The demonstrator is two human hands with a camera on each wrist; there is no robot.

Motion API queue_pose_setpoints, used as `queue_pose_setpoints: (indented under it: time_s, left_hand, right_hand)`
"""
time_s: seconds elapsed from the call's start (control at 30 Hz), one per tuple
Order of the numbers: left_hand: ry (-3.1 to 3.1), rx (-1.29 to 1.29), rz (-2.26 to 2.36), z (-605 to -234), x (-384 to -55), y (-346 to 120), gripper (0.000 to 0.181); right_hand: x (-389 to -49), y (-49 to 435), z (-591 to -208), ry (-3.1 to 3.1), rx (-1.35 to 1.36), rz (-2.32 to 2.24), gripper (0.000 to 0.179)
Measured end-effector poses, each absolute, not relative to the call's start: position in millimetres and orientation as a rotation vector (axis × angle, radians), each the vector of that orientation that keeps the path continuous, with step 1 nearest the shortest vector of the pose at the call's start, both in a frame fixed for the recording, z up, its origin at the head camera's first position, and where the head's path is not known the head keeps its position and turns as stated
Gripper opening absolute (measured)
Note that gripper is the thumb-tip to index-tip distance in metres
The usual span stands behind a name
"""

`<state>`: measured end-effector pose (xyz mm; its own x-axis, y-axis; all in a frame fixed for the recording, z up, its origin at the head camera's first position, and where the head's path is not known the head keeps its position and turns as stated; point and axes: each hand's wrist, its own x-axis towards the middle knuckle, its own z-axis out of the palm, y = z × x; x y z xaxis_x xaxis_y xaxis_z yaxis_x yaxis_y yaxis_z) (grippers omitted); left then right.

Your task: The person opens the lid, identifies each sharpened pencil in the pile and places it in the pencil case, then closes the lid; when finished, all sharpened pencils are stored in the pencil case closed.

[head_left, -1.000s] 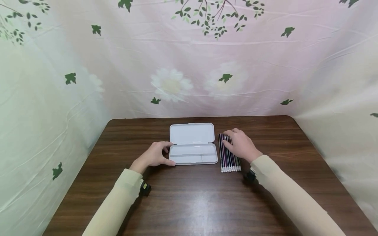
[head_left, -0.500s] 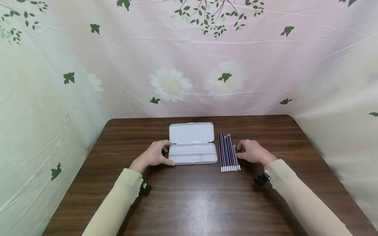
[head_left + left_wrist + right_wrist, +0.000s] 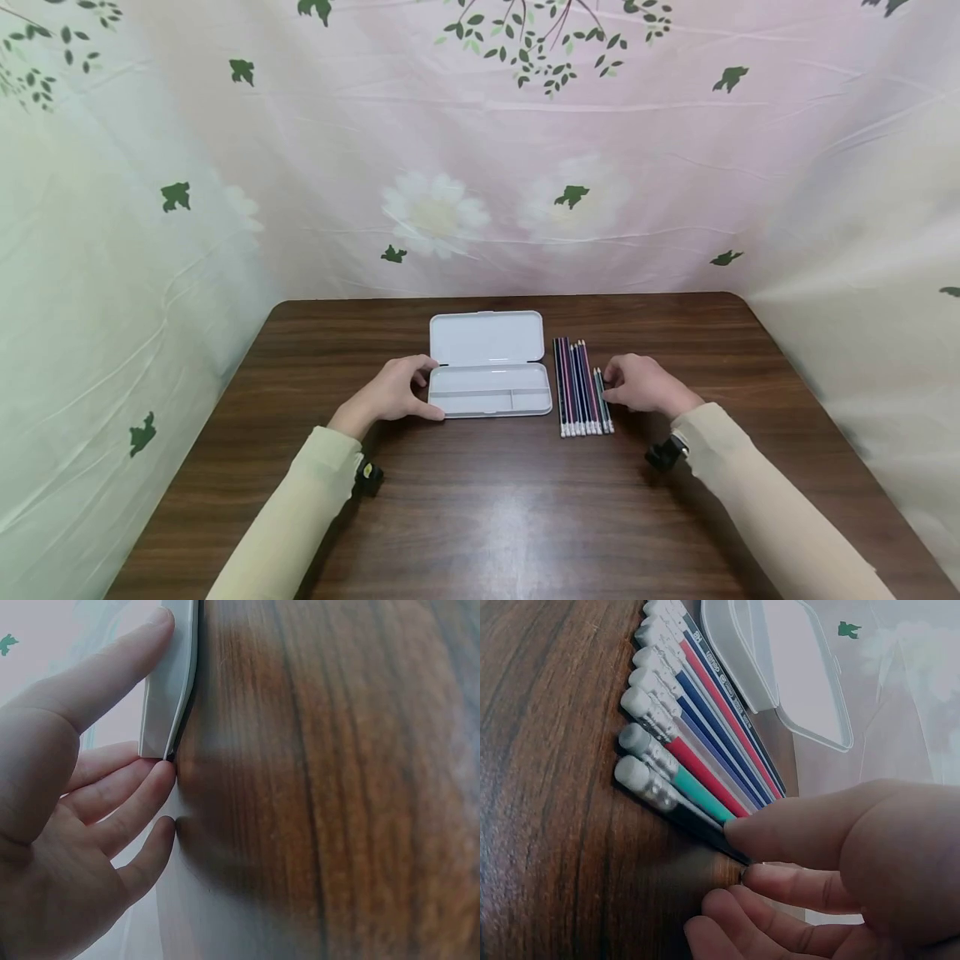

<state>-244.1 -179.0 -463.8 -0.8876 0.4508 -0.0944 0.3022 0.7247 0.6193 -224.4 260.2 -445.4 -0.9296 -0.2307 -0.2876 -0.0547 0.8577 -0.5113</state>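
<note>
Fingers spread, our left hand (image 3: pixel 388 393) brackets the case (image 3: pixel 480 381) at left — likely steadying it — while our right hand (image 3: pixel 642 386) pinches the rightmost pencil (image 3: pixel 697 828).

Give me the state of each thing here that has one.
White rectangular plastic-looking case: open and empty, lid folded back.
Slim multicoloured eraser-tipped pencils: lying in a row, side by side.
Slim rightmost black pencil: pinched.
Bare left hand: grip around the case's left end.
Bare right hand: grip pinching the black pencil.
Pale floral fabric backdrop: hanging, creased.
</note>
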Motion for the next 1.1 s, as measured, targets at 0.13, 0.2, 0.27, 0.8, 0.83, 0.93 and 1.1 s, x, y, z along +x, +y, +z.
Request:
queue_pose_setpoints:
  time_s: [0.13, 0.2, 0.27, 0.8, 0.83, 0.93, 1.1]
  left_hand:
    - [2.69, 0.59, 0.909, -464, -244, -180, 0.09]
    - [2.689, 0.592, 0.909, -464, -244, -180, 0.09]
    - [2.689, 0.599, 0.91, -464, -244, -180, 0.09]
    - [2.692, 0.587, 0.914, -464, -244, -180, 0.091]
    - [2.692, 0.584, 0.915, -464, -244, -180, 0.09]
    - [2.69, 0.577, 0.919, -464, -244, -179, 0.09]
    - [2.688, 0.579, 0.92, -464, -244, -180, 0.09]
  right_hand:
    - [-224, 258, -446, 2.696, -0.18, -0.735, 0.025]
    - [-224, 257, -446, 2.709, -0.171, -0.728, 0.027]
    - [-224, 256, -447, 2.728, -0.174, -0.714, 0.029]
    - [-220, 251, -441, 2.845, -0.178, -0.499, 0.032]
    - [-220, 251, -441, 2.847, -0.176, -0.493, 0.031]
    - [-220, 253, -439, 2.857, -0.177, -0.486, 0.024]
    - [-222, 255, -435, 2.865, -0.183, -0.53, 0.019]
